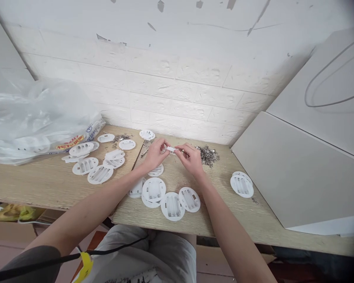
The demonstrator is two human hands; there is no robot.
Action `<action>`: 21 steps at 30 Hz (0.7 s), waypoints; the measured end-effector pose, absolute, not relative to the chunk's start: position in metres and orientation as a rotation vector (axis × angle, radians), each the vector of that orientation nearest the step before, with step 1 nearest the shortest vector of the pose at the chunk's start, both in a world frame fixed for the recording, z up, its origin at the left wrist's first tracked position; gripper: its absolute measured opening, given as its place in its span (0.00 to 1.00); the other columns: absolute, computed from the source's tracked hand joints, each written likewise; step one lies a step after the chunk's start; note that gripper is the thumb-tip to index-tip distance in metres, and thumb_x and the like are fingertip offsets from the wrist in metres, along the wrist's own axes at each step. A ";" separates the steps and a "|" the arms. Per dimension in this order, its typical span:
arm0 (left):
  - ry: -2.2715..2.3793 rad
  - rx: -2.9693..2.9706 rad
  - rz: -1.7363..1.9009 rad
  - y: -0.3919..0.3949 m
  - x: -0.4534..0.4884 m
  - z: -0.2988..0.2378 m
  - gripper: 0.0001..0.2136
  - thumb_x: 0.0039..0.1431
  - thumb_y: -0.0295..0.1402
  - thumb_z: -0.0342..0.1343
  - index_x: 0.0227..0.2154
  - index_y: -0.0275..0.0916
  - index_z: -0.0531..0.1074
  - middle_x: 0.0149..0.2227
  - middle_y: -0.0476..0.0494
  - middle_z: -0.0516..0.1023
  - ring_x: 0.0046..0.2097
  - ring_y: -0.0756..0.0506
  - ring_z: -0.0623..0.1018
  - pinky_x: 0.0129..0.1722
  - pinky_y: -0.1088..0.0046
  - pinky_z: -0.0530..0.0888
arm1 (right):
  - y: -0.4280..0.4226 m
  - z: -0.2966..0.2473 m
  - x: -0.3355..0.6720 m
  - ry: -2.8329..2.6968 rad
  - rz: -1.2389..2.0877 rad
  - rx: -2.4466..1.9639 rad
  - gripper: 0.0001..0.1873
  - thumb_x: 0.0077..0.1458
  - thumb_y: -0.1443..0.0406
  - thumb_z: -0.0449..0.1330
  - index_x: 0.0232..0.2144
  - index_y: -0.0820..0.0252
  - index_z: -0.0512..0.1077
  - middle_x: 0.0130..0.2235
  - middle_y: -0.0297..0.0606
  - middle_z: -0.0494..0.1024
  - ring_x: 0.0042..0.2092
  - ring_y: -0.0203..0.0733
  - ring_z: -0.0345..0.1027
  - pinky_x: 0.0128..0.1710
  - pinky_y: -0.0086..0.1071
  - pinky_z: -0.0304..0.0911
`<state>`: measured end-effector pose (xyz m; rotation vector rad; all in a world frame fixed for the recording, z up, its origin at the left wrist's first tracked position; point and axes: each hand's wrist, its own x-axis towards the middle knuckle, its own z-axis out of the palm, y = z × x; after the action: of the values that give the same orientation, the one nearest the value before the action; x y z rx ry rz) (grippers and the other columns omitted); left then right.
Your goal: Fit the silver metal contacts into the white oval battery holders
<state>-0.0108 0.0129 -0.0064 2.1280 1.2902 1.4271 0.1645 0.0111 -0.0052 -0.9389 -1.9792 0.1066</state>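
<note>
White discs (172,206) are spread nearest; beyond them, a small white piece (171,149) is pinched.
Room seems left behind the discs on the tabletop (218,212). The piece lies between the fingers (161,143), its left end gripped by the left hand (156,154), its right by the right hand (191,158), probably for steadiness; metal bits (208,155) are heaped beside the right hand, apparently for easy reach.

Print shows on the clear plastic bag (47,114) lying toward the left end of the worktop (221,212), by its back edge: slanting red Chinese-style characters (70,142) on yellow, and blue lettering (93,130) beside them on the bag's right side. Dark print (132,280) also marks the grey clothing (118,263) in front of the worktop's front edge. At this size and angle, I cannot reliably read any of it.
</note>
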 end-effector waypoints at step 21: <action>1.142 1.245 1.316 0.012 -0.006 0.001 0.06 0.45 0.27 0.60 0.29 0.34 0.71 0.30 0.45 0.76 0.28 0.51 0.73 0.25 0.75 0.70 | 0.022 -0.013 0.163 -1.815 0.341 -0.990 0.15 0.55 0.57 0.57 0.34 0.63 0.78 0.31 0.41 0.79 0.27 0.39 0.66 0.28 0.32 0.60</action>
<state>-0.0058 0.0124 0.0008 1.2451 1.1420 1.3160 0.1631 0.0215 -0.0134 -0.9899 -1.8149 0.3410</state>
